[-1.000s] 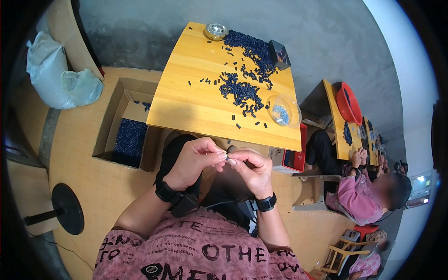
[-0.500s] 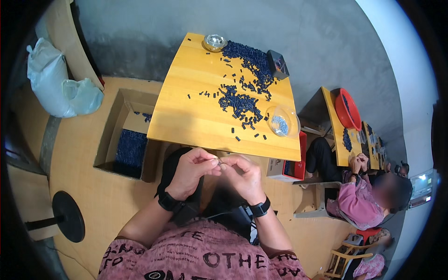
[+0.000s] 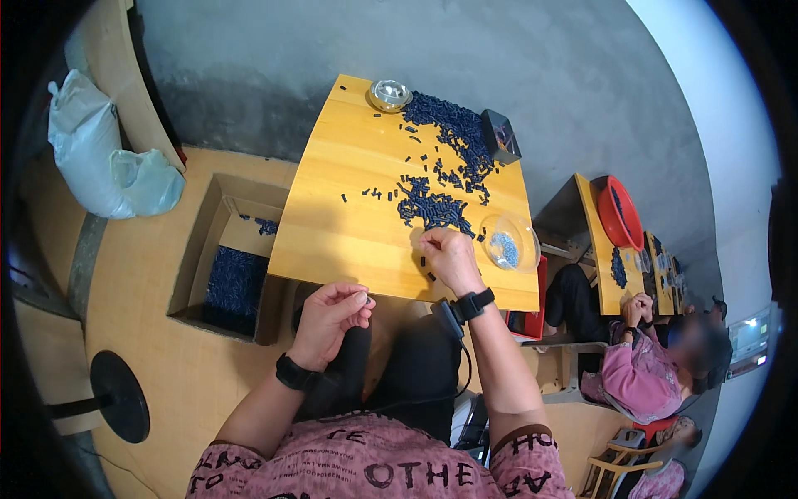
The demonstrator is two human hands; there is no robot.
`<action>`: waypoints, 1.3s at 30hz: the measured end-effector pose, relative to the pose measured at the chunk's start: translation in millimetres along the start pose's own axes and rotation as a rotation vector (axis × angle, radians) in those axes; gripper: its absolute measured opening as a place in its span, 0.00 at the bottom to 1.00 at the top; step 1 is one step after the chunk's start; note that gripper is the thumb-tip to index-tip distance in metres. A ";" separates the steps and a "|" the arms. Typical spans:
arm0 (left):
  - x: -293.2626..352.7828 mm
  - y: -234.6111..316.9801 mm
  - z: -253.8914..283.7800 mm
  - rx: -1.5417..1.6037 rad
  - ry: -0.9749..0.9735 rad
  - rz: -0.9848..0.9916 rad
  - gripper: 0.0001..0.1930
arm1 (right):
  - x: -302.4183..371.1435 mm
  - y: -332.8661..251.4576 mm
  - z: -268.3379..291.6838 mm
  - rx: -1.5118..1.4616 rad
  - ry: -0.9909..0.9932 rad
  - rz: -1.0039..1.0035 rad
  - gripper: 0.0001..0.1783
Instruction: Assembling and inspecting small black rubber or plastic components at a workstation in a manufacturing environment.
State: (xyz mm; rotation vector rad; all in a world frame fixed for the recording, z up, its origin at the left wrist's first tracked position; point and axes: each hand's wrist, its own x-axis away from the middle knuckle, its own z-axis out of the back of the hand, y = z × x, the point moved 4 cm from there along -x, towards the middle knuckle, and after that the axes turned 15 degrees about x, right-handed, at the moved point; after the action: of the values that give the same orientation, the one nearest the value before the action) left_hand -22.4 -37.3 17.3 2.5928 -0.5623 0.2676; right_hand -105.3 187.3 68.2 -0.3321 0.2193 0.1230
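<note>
My left hand [image 3: 332, 323] is in front of the table's near edge, thumb and fingers pinched together on a tiny dark piece that barely shows. Over the table [image 3: 320, 241], my right hand [image 3: 451, 262] reaches to the near side of a pile of small dark-blue cylindrical pieces [image 3: 432, 205]. Its fingertips are closed together, and whatever lies between them is hidden. Right of that hand stands a clear round bowl [image 3: 529, 241] with small light-blue pieces [image 3: 503, 249] inside. A larger heap of the dark pieces [image 3: 453, 125] spreads at the far side.
A lidded clear bowl [image 3: 389, 96] and a dark box [image 3: 501, 135] sit at the table's far edge. Left on the floor stands a cardboard box [image 3: 189, 274] holding dark pieces. A co-worker [image 3: 636, 366] sits at right by another table with a red basin [image 3: 621, 214].
Both hands were together in front of the table edge. They have parted: the right moved forward over the table to the pile, while the left stayed near my lap, still pinching.
</note>
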 end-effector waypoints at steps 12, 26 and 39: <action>-19.9 8.2 10.5 0.022 0.005 -0.008 0.08 | -34.0 -8.3 -36.6 0.021 0.076 0.105 0.13; -28.0 11.4 18.7 0.066 0.002 -0.005 0.08 | -44.9 -19.3 -35.9 0.046 0.082 0.135 0.06; -20.4 17.6 2.7 0.007 0.005 -0.039 0.09 | -10.6 -27.2 -5.3 -0.579 -0.025 -0.187 0.05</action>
State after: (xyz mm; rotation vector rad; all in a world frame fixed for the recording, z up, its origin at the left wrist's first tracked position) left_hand -48.0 -45.8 16.3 2.6057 -0.5088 0.2635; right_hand -112.3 159.1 74.2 -0.9235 0.1227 0.0025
